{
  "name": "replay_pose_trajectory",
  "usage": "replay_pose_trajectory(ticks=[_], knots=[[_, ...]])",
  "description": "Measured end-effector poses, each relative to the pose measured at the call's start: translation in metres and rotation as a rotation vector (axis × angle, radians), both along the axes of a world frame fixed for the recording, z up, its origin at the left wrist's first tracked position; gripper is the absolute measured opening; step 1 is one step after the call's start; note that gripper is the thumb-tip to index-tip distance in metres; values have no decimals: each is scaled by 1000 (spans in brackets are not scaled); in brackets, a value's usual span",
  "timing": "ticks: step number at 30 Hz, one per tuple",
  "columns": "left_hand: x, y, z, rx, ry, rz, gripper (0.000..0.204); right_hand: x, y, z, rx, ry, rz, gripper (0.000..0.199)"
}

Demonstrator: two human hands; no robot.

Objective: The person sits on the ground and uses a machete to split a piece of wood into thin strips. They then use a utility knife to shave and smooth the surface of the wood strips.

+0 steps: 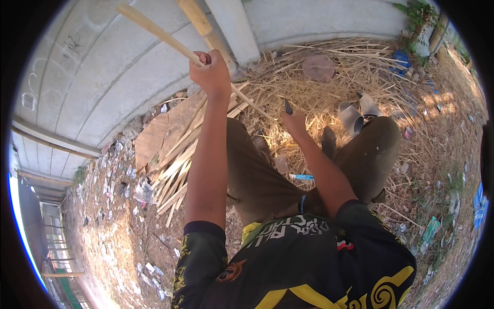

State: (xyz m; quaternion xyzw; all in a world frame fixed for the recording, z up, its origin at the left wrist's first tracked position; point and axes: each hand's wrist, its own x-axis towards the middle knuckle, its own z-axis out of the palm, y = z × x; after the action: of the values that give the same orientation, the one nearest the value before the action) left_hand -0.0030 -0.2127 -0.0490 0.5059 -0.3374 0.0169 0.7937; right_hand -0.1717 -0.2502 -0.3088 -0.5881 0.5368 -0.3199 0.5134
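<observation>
My left hand (210, 74) is raised toward the wall and closed around a long, pale bamboo strip (154, 32). The strip slants from the upper left, through the fist, down toward my right hand. Low between my knees, my right hand (294, 123) is closed on a knife (288, 107); its dark, pointed part shows above the fist, and the rest is hidden by the fingers. The lower end of the strip is close beside this hand; whether blade and strip touch, I cannot tell. Split bamboo strips (177, 175) lie in a pile by my left knee.
Straw-like shavings (298, 87) cover the ground ahead, with more strips (350, 47) along the grey wall (319, 20). A bamboo pole (201, 24) leans there. Also about are a round flat block (318, 67), grey curved pieces (351, 117), blue plastic (400, 62) and scattered litter (110, 190).
</observation>
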Motion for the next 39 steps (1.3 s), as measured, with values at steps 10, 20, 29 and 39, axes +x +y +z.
replay_pose_trajectory(ticks=[10, 20, 29, 39], knots=[[1, -13, -6, 20, -104, -9, 24, -7, 32, 163, -459, -501, -46, 28], [-11, -17, 9, 67, 4, -28, 31, -20, 65, -155, 755, -155, -288, 28], [9, -19, -2, 57, -70, -13, 26, 8, 7, 89, -169, -221, -14, 35], [-8, -27, 5, 133, -84, 55, 22, 8, 46, -114, 185, 67, -119, 38]])
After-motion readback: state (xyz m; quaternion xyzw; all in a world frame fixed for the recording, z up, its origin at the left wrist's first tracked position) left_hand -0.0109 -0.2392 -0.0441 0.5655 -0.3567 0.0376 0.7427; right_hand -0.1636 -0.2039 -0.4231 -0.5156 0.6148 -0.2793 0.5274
